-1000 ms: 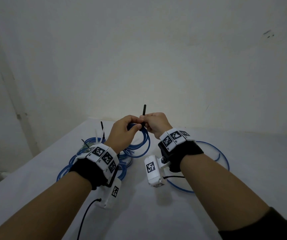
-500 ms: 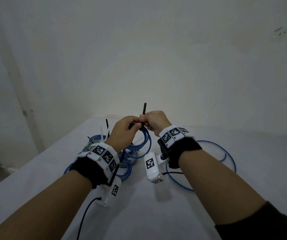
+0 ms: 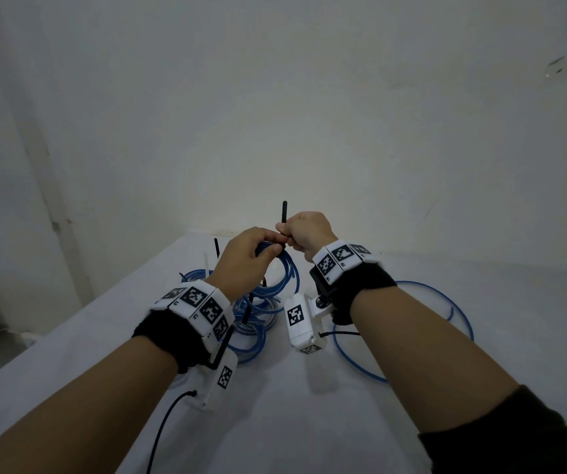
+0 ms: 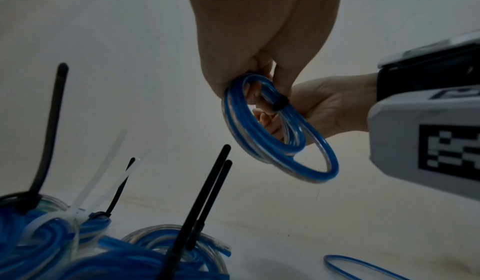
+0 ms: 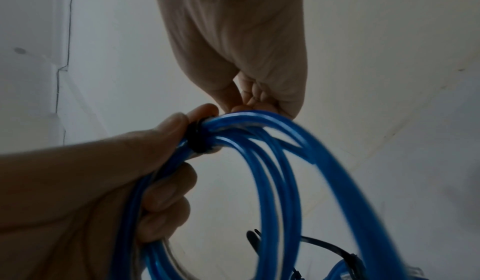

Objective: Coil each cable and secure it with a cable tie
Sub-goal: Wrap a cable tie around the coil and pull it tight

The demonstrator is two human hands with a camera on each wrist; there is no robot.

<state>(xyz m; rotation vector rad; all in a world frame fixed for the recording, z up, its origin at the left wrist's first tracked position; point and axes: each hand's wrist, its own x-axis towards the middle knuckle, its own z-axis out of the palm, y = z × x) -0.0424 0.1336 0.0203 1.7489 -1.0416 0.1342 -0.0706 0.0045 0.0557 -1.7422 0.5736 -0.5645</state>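
Observation:
I hold a blue coiled cable [image 3: 283, 273] above the white table [image 3: 309, 422]. My left hand [image 3: 251, 258] grips the coil's top, fingers curled round the strands, also seen in the right wrist view [image 5: 145, 171]. A black cable tie [image 3: 283, 217] wraps the bundle; its band [image 4: 280, 103] sits tight on the strands, and its band [image 5: 196, 139] shows beside my left thumb. My right hand [image 3: 306, 232] pinches the tie's tail, which sticks up past its knuckles. The coil [image 4: 275, 128] hangs below both hands.
Several tied blue coils [image 3: 251, 323] with black and white tie tails [image 4: 205, 200] lie on the table at the left. A loose blue cable loop [image 3: 446, 323] lies to the right under my right forearm. A wall stands close behind the table.
Both hands have stayed together at the coil's top and risen slightly. The tie's tail still points up from my right hand.

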